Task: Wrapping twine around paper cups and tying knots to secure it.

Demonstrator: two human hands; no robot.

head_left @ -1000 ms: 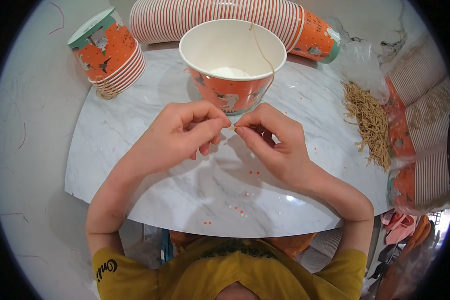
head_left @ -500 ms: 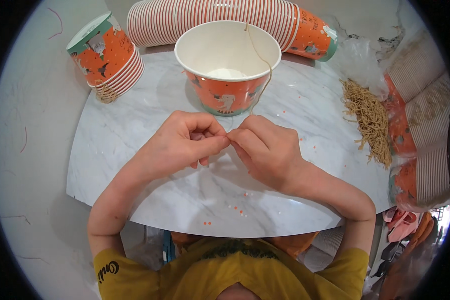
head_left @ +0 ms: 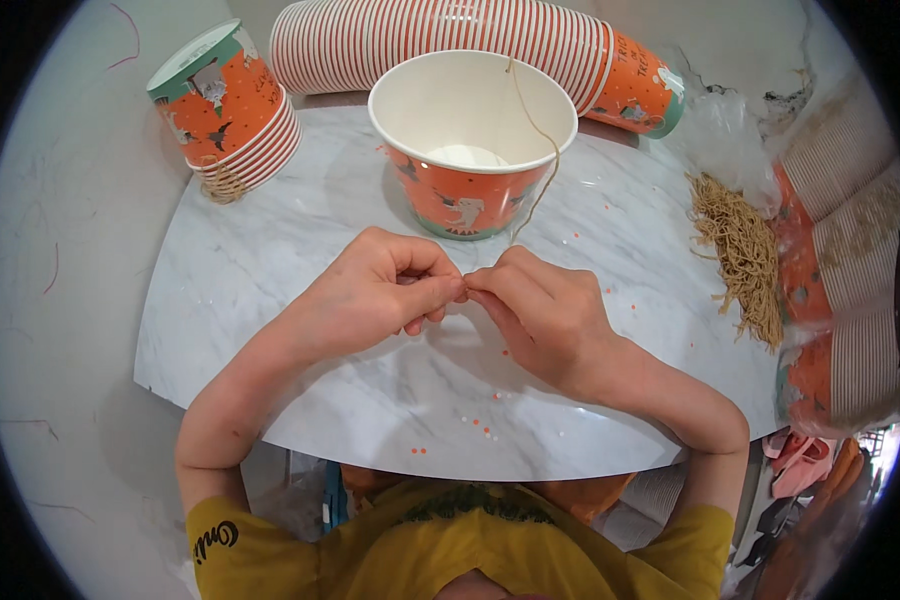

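Observation:
An orange paper bucket (head_left: 440, 200) with a white inside and green base stands upright on the table, just beyond my hands. A thin tan string (head_left: 537, 205) passes through a hole near its far rim, hangs over the right side and runs down to my fingers. My left hand (head_left: 385, 290) and my right hand (head_left: 545, 305) meet fingertip to fingertip in front of the bucket. Both are closed in a pinch on the string's end, which the fingers mostly hide.
A long nested row of paper buckets (head_left: 440, 45) lies behind. At the left stands a shorter upside-down stack (head_left: 225, 105) with a string loop (head_left: 222, 183). Cut tan strings (head_left: 740, 260) lie at the right beside bagged buckets (head_left: 855, 260). Small paper dots (head_left: 480, 425) dot the marbled table (head_left: 370, 420).
The view has shifted slightly, so the bucket and stacks appear a little lower and further right. My hands keep their pinch on the string, with only slight finger movement.

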